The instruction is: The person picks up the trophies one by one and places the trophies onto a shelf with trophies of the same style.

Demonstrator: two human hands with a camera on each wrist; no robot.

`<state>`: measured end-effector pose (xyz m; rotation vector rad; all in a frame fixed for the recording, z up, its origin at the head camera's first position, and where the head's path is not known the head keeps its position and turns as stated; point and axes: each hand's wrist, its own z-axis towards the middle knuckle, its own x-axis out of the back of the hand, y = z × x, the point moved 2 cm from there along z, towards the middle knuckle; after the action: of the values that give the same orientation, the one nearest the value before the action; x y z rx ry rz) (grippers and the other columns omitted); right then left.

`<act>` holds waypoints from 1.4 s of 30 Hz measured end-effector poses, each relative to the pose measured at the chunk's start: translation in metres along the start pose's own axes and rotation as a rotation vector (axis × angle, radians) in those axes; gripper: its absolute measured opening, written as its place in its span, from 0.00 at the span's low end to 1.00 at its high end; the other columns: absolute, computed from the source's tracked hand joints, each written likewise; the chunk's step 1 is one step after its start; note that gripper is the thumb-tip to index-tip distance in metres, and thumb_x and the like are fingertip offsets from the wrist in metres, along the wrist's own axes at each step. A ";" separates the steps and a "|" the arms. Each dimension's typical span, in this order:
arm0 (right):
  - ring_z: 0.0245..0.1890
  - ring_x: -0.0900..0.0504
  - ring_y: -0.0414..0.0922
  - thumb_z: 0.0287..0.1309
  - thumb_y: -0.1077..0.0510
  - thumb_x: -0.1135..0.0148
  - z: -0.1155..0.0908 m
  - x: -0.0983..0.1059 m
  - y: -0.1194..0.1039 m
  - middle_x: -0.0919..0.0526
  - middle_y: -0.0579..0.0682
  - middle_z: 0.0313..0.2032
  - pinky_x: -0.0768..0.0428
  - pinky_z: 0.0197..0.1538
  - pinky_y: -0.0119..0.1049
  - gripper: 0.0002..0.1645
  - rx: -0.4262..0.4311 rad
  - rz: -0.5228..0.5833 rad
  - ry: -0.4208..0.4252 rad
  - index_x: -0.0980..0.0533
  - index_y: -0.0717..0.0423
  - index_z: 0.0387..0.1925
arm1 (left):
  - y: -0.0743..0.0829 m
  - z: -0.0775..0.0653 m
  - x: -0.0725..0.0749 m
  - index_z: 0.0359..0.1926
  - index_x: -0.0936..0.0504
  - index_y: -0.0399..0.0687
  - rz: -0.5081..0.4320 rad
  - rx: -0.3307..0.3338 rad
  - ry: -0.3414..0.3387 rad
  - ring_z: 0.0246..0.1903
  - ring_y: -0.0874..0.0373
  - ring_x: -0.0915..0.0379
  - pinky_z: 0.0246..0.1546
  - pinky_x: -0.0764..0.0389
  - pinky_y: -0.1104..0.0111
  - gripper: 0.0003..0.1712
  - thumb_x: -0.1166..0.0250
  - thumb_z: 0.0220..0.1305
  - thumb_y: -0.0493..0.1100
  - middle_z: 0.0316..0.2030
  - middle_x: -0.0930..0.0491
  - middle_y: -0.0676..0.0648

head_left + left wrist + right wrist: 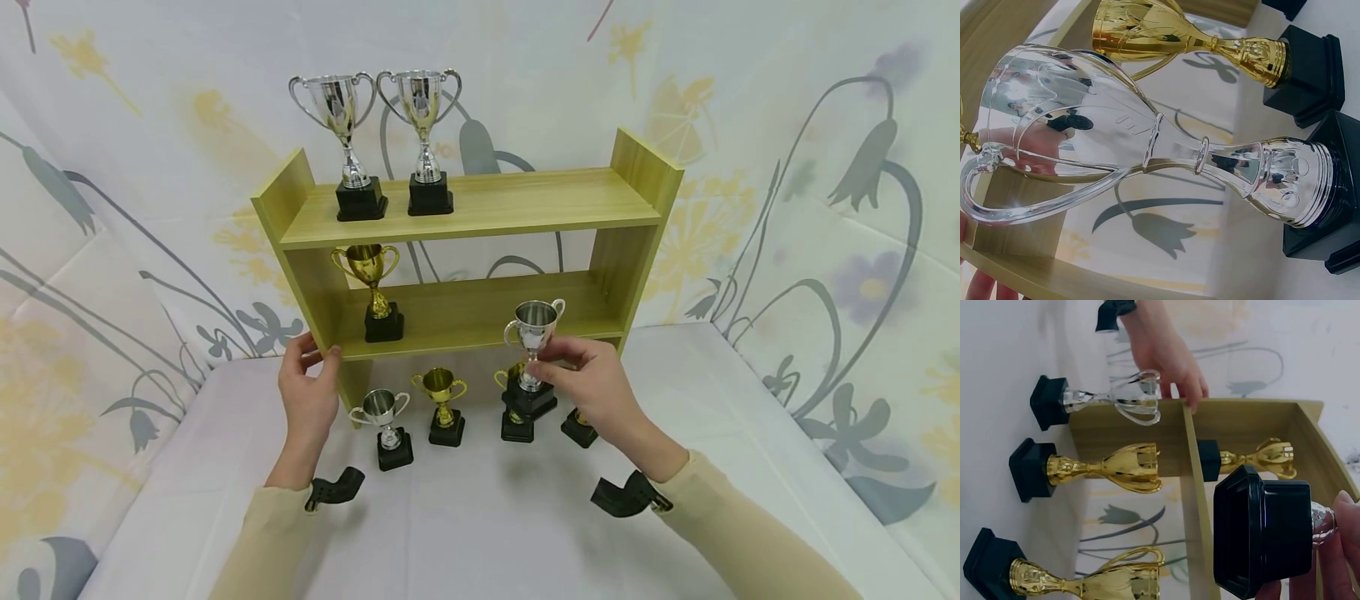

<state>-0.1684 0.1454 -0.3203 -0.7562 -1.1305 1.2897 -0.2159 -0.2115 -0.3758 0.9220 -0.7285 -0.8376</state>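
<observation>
My right hand (592, 383) pinches a small silver trophy cup (536, 323) by its stem, holding it off the table in front of the middle shelf board. Its black base (1263, 531) tips toward the right wrist camera. My left hand (311, 404) grips the lower left side panel of a wooden shelf (525, 200), thumb on the front edge and fingers round the outside. Close beside that hand, another silver trophy (380, 407) stands on the table, seen large in the left wrist view. A gold trophy (382, 321) stands at the middle board's left end.
Two large silver trophies (423, 100) stand on the top board's left half. Along the white-covered table (480, 533) stand three gold trophies (441, 385); the held cup and my right hand partly hide two of them. A patterned cloth (750, 208) hangs behind.
</observation>
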 end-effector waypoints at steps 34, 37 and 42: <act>0.41 0.19 0.44 0.58 0.64 0.31 0.020 0.021 -0.032 0.14 0.53 0.36 0.19 0.43 0.32 0.13 0.113 -0.030 0.066 0.19 0.71 0.42 | -0.003 0.002 -0.001 0.61 0.25 0.41 0.000 0.005 0.010 0.47 0.61 0.32 0.44 0.25 0.69 0.20 0.41 0.71 0.38 0.52 0.26 0.43; 0.40 0.18 0.44 0.58 0.64 0.30 0.022 0.022 -0.035 0.14 0.52 0.36 0.19 0.41 0.31 0.13 0.119 -0.031 0.073 0.18 0.70 0.41 | -0.001 0.001 0.000 0.61 0.25 0.41 0.005 0.001 0.008 0.47 0.61 0.32 0.45 0.24 0.68 0.20 0.41 0.71 0.39 0.52 0.26 0.44; 0.39 0.18 0.43 0.57 0.63 0.30 0.024 0.025 -0.041 0.14 0.48 0.35 0.20 0.38 0.30 0.13 0.125 -0.037 0.092 0.18 0.70 0.41 | 0.001 -0.001 0.000 0.61 0.26 0.41 0.009 0.006 0.003 0.47 0.61 0.32 0.47 0.24 0.65 0.20 0.41 0.71 0.41 0.52 0.26 0.44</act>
<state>-0.1787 0.1586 -0.2698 -0.6917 -0.9761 1.2698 -0.2148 -0.2109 -0.3748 0.9243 -0.7329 -0.8262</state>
